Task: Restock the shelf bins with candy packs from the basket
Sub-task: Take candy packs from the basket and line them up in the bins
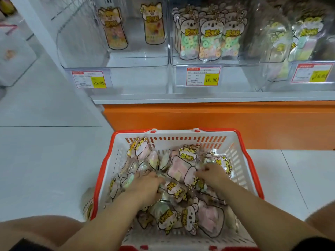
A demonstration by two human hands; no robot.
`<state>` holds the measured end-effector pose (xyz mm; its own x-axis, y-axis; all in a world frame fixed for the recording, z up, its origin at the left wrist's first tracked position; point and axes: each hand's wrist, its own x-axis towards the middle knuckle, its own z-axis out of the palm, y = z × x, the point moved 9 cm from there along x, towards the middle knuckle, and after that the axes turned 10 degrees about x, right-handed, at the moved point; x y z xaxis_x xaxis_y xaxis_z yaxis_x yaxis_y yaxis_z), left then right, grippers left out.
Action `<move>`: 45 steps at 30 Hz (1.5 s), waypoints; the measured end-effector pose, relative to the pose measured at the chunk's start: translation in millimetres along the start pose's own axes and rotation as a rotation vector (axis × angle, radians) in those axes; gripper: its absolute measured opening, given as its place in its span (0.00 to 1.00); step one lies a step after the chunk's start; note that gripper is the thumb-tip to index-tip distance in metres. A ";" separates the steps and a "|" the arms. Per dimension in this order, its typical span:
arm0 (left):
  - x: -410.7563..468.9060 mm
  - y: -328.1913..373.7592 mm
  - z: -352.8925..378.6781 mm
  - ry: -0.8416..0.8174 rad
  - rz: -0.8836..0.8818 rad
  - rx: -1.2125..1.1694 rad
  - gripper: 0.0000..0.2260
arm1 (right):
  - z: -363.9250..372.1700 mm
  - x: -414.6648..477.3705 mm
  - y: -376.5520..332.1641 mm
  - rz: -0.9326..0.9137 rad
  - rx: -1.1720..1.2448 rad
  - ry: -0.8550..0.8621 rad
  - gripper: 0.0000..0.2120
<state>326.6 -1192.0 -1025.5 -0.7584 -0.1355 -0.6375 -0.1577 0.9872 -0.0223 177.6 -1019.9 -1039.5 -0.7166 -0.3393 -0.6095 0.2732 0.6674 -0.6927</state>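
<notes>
L hand (145, 185), R hand (212, 175) in basket (174, 140)

white-tiled shop aisle before a display shelf
white floor tiles (45, 160) with thin dark joints spread left and right. on the far side an orange base panel (217, 122) runs under a pale grey shelf ledge (181, 99), with red-and-yellow price tags (203, 77) above it. a white upright (40, 31) rises at far left, a white box (14, 57) beyond it. the light is even.
</notes>
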 end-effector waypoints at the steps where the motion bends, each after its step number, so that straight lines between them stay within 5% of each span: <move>1: 0.9 3.1 0.1 0.004 0.009 0.014 0.26 | -7.1 -2.4 -14.3 -0.063 0.022 0.035 0.10; 7: 14.3 27.9 -2.0 0.062 0.091 0.189 0.27 | -57.6 -28.8 -78.6 -0.386 -0.034 0.205 0.04; 10: 18.4 35.5 -7.0 0.066 0.126 0.230 0.27 | -75.0 -36.5 -75.5 -0.389 0.011 0.192 0.04; 14: 11.2 30.5 -37.5 0.291 0.101 0.162 0.16 | -92.6 -41.8 -69.1 -0.317 0.101 0.115 0.03; 19: -1.6 -11.8 -92.3 0.560 -0.121 -0.379 0.11 | -113.8 -53.3 -82.6 -0.256 0.116 0.175 0.06; 22: -7.8 -18.7 -109.9 0.522 -0.126 -0.864 0.07 | -108.5 -64.7 -101.3 -0.224 0.159 0.102 0.09; 25: -17.3 -0.3 -118.0 0.389 -0.039 -1.166 0.09 | -82.3 -81.1 -119.8 -0.182 0.450 -0.125 0.15; 30: -36.2 28.6 -136.1 0.393 0.013 -1.182 0.03 | -66.9 -99.5 -140.6 -0.134 0.944 -0.271 0.09; 33: -43.6 31.1 -144.5 0.437 0.037 -1.348 0.06 | -62.4 -114.0 -149.6 -0.156 1.022 -0.405 0.10; 39: -60.8 37.1 -173.2 0.439 0.146 -1.515 0.15 | -139.5 -135.9 -168.6 -0.487 0.279 0.266 0.05; 45: -67.5 46.4 -214.0 0.526 0.169 -1.591 0.10 | -201.7 -162.9 -198.6 -0.673 0.146 0.487 0.04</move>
<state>235.1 -1154.9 -818.7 -0.8945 -0.3800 -0.2355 -0.2457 -0.0223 0.9691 110.7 -963.4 -724.9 -0.9438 -0.2880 0.1621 -0.2546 0.3211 -0.9122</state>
